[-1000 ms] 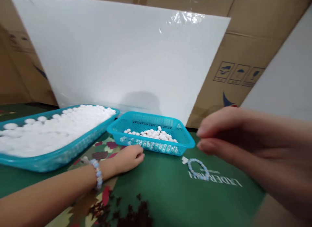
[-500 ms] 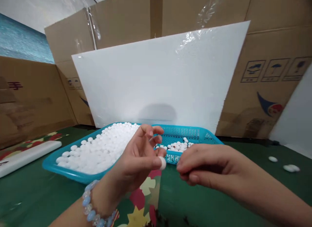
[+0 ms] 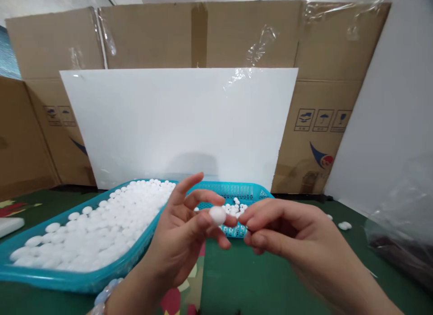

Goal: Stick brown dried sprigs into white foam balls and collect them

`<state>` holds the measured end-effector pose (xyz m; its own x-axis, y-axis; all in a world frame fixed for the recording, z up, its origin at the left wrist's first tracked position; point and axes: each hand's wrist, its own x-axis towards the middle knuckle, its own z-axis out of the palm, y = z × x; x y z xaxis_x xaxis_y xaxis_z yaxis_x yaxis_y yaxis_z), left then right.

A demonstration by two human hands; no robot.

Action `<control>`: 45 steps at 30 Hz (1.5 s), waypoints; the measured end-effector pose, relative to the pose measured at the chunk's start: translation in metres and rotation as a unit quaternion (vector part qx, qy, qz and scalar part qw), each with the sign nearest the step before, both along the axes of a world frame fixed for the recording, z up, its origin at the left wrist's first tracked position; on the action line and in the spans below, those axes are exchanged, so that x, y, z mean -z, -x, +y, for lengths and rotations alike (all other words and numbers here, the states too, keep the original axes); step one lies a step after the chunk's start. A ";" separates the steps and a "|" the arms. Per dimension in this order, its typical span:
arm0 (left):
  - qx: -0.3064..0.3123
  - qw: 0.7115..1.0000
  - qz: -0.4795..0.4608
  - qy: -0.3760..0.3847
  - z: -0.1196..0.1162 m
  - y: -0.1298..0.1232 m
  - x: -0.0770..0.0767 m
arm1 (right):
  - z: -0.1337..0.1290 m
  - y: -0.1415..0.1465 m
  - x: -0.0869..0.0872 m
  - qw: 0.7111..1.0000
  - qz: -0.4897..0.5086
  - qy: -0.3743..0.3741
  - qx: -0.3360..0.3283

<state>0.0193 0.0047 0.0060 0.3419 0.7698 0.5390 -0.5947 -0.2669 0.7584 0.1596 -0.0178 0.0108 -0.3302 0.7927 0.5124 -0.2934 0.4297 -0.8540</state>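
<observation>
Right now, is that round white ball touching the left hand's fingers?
Touching. The head view shows the white ball held at the fingertips of the left hand, its edge pressed against the thumb.

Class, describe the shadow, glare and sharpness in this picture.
Head view: soft shadow low on the upright white board; head view: glare streaks on the clear plastic tape; head view: small white balls in the large turquoise plastic basket merge, edges indistinct.

Turquoise baskets, green tabletop
</observation>
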 end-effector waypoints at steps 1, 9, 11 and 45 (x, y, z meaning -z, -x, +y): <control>-0.002 1.000 -0.002 -0.007 -0.001 0.001 -0.001 | -0.001 0.000 0.000 1.000 -0.003 -0.001 -0.006; -0.053 0.998 0.010 -0.040 0.001 0.007 -0.001 | -0.012 0.000 0.001 0.982 -0.118 -0.127 0.072; -0.022 0.998 0.012 -0.051 0.001 0.007 0.001 | -0.013 -0.001 0.000 0.982 -0.131 -0.124 0.056; 0.100 0.994 0.026 -0.031 -0.002 0.000 0.006 | -0.010 0.003 0.001 0.996 -0.017 -0.065 0.052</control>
<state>0.0198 0.0028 0.0004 0.5138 0.6487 0.5614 -0.6012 -0.1945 0.7751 0.1568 -0.0280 0.0097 -0.2681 0.7517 0.6026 -0.2126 0.5639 -0.7980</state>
